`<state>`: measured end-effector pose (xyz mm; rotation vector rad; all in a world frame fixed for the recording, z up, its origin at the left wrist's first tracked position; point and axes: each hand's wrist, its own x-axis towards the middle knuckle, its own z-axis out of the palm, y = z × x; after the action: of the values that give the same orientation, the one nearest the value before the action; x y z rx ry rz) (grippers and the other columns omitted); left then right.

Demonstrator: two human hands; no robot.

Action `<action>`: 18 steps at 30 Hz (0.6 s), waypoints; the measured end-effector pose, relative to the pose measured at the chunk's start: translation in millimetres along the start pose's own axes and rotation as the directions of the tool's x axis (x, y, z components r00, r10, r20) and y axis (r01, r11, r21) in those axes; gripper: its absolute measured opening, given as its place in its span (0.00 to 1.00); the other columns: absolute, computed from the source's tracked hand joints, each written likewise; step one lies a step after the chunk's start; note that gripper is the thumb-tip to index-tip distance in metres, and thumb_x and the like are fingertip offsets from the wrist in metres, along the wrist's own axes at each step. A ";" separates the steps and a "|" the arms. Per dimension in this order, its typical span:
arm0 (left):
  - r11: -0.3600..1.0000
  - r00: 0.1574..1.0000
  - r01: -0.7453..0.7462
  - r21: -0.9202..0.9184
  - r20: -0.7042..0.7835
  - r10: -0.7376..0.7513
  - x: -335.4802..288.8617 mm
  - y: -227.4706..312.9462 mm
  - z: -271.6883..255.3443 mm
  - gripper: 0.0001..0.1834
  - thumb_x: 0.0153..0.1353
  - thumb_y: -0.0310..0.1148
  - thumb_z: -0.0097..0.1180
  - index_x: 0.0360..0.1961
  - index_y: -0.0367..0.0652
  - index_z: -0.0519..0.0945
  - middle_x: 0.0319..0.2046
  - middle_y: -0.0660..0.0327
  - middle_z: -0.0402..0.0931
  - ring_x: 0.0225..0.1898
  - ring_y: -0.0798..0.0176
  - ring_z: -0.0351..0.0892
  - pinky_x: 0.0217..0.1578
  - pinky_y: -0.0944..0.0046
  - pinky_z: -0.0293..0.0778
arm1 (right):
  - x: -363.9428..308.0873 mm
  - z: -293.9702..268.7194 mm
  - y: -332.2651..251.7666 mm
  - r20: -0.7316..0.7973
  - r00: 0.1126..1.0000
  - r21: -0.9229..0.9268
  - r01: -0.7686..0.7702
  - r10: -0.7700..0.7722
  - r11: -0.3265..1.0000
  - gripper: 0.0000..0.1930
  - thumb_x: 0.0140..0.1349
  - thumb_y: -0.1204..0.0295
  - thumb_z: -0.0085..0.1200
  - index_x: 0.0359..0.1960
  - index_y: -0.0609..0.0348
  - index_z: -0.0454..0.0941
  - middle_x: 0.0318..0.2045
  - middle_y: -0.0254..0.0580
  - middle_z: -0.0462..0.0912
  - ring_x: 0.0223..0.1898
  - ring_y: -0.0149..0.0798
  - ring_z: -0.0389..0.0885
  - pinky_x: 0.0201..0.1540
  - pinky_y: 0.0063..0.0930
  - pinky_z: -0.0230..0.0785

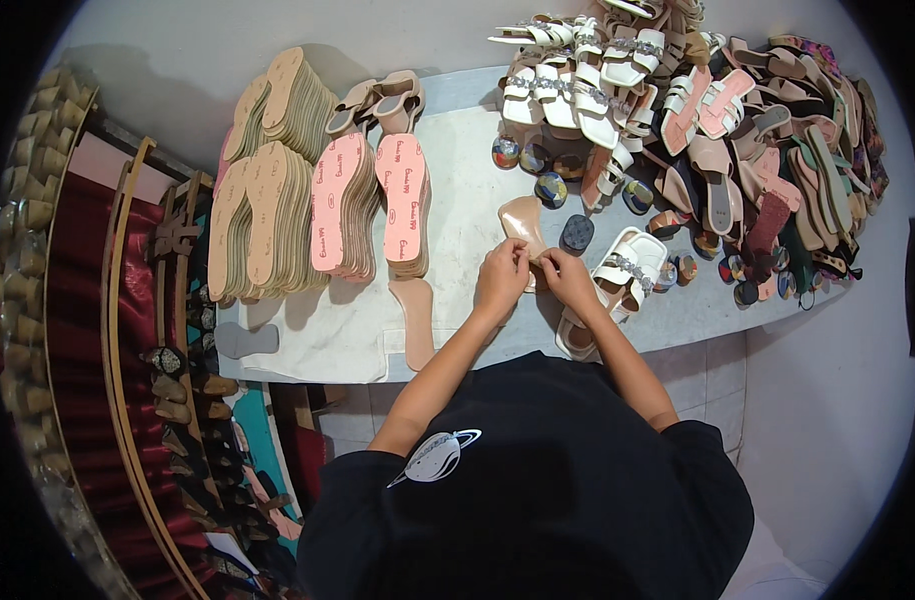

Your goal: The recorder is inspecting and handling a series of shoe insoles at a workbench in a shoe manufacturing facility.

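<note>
A tan, glossy shoe sole lies at the middle of the table, its wide end pointing away from me. My left hand grips its near, narrow end from the left, fingers pinched together. On the opposite side my right hand pinches the same end, the two hands almost touching. Fingers cover most of that narrow part. Just right of the sole sits a dark patterned heel block. Beside my right forearm are white sandals with decorated straps, partly hidden by the arm.
Stacks of beige insoles and pink-topped insoles stand at the left. A loose tan sole and a grey sole lie near the front edge. Sandals and colourful heel blocks crowd the right. Wooden racks hold shoes at far left.
</note>
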<state>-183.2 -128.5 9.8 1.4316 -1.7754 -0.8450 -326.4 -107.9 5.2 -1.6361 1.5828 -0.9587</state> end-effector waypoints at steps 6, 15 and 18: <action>0.987 0.988 0.141 -0.075 -0.053 -0.145 -16.9 -7.3 6.6 0.14 0.59 0.28 0.49 0.46 0.39 0.71 0.31 0.54 0.79 0.25 0.60 0.79 0.26 0.65 0.72 | 2.7 3.6 9.9 0.025 0.998 -0.014 -0.059 0.059 0.998 0.10 0.58 0.69 0.48 0.33 0.62 0.77 0.26 0.56 0.78 0.29 0.56 0.77 0.32 0.40 0.69; 0.973 0.987 0.159 -0.169 -0.002 -0.162 -33.1 -1.2 16.6 0.13 0.60 0.28 0.45 0.47 0.41 0.68 0.32 0.52 0.78 0.33 0.49 0.79 0.32 0.57 0.73 | 11.2 2.4 18.5 0.125 0.990 0.007 -0.073 0.071 0.997 0.10 0.57 0.69 0.49 0.32 0.62 0.78 0.25 0.53 0.79 0.28 0.52 0.78 0.33 0.37 0.69; 0.988 0.991 0.049 -0.143 -0.117 -0.066 -35.3 -1.9 20.2 0.13 0.59 0.26 0.45 0.46 0.39 0.69 0.30 0.58 0.79 0.28 0.63 0.78 0.30 0.65 0.71 | 12.5 2.1 19.8 0.152 0.986 0.030 -0.072 0.067 0.997 0.10 0.56 0.70 0.50 0.32 0.64 0.78 0.26 0.53 0.79 0.29 0.52 0.79 0.34 0.35 0.69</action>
<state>-193.8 -93.0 -6.8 1.4174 -1.5598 -0.8755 -334.8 -121.4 -12.1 -1.5797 1.5021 -0.8027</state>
